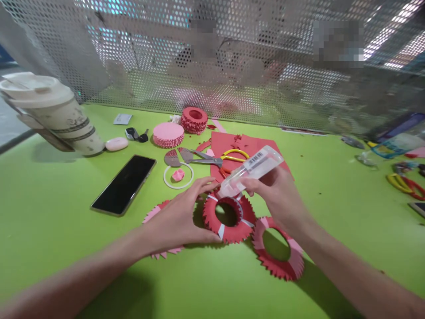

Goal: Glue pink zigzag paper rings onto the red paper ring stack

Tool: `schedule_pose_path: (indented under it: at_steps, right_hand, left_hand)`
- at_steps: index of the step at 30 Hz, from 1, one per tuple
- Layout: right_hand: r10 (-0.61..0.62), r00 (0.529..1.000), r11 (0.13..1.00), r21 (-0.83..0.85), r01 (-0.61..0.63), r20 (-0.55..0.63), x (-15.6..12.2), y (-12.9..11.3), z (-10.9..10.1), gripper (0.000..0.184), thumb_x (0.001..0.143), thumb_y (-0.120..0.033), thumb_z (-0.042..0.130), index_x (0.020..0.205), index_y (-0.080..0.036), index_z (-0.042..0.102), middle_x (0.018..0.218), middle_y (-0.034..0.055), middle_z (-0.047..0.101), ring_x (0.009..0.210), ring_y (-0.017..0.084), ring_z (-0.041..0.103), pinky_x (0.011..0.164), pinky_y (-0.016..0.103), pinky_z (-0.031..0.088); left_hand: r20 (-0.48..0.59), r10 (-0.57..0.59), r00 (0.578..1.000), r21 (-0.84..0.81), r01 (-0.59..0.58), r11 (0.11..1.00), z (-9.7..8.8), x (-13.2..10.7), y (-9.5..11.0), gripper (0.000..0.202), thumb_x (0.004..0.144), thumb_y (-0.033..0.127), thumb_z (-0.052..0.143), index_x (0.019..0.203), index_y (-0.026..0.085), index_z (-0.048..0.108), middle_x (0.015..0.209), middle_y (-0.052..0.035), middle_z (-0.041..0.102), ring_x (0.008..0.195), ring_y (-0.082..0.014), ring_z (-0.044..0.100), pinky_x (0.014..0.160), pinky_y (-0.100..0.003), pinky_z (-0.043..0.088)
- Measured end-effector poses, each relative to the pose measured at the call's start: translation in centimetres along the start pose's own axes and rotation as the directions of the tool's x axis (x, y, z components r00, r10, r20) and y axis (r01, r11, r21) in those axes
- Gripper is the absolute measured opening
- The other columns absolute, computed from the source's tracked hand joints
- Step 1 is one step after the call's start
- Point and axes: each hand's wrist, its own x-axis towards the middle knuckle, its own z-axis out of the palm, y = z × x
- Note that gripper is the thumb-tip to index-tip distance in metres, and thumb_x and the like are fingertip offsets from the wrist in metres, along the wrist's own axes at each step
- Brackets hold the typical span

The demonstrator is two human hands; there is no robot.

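Observation:
My left hand (pixel 172 219) grips a red ring with a toothed edge (pixel 245 227), thumb on its near side and fingers on its far side. White strips show on the ring's top. A clear glue bottle (pixel 257 166) with a barcode label is held tilted in my right hand (pixel 285 199), its tip down at the ring's far rim. Below my right hand lies a red and pink toothed ring (pixel 295 261). Another pink toothed piece (pixel 152 213) is partly hidden under my left hand.
Scissors (pixel 215 160) lie on red sheets (pixel 262 141). A phone (pixel 124 185), a cup (pixel 63 110), a pink oval case (pixel 117 144), keys (pixel 136 134) and toothed stacks (pixel 168 134) are around. A perforated metal screen (pixel 149 57) borders the green table's far edge.

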Motion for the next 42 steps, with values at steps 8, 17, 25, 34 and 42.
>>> schedule_pose_path:
  at_steps: [8,17,25,34,42]
  right_hand:
    - [-0.041,0.999,0.998,0.048,0.042,-0.028,0.7,1.0,-0.9,0.03,0.084,-0.046,0.093,0.096,-0.026,0.074,0.093,0.0042,0.08,0.075,0.022,0.071,0.063,0.036,0.059]
    - [0.012,0.996,1.0,0.001,-0.012,0.083,-0.2,-1.3,1.2,0.029,0.076,-0.036,0.094,0.096,-0.024,0.076,0.096,0.0062,0.086,0.089,0.028,0.081,0.079,0.044,0.067]
    - [-0.04,0.998,0.997,-0.07,0.043,0.051,0.3,-1.4,0.3,0.027,0.074,-0.035,0.093,0.092,-0.023,0.075,0.091,0.0067,0.085,0.082,0.028,0.08,0.074,0.043,0.066]
    - [-0.069,0.998,0.998,-0.014,0.069,0.008,0.3,-1.8,0.1,0.023,0.079,-0.039,0.092,0.084,-0.026,0.074,0.082,0.003,0.078,0.076,0.024,0.074,0.071,0.04,0.064]
    - [-0.037,0.993,0.999,0.019,0.035,0.112,0.2,-1.7,1.0,0.03,0.075,-0.041,0.094,0.093,-0.027,0.075,0.091,0.0042,0.083,0.079,0.025,0.078,0.07,0.041,0.065]
  left_hand:
    - [-0.029,-0.015,0.999,-0.011,0.014,1.0,0.2,0.1,-0.1,0.12,0.068,0.044,0.102,0.168,0.036,0.036,0.176,-0.0107,0.053,0.16,-0.0384,0.052,0.128,-0.058,0.048]
    - [-0.018,-0.016,1.0,-0.003,0.016,1.0,0.0,0.1,0.4,0.123,0.07,0.04,0.097,0.172,0.034,0.029,0.172,-0.0167,0.056,0.155,-0.0436,0.057,0.125,-0.065,0.049]
    - [-0.023,0.048,0.999,0.028,-0.048,0.998,0.1,0.2,-0.6,0.127,0.073,0.048,0.097,0.175,0.037,0.024,0.171,-0.0166,0.056,0.156,-0.0451,0.057,0.125,-0.067,0.048]
    - [-0.036,0.051,0.998,0.086,-0.048,0.995,0.5,0.0,-0.4,0.128,0.07,0.053,0.1,0.174,0.032,0.028,0.174,-0.0188,0.052,0.159,-0.0449,0.051,0.127,-0.067,0.046]
    - [-0.004,0.067,0.998,0.079,-0.067,0.995,0.1,0.0,-0.5,0.134,0.069,0.055,0.1,0.176,0.034,0.023,0.174,-0.019,0.051,0.162,-0.0469,0.047,0.128,-0.069,0.046]
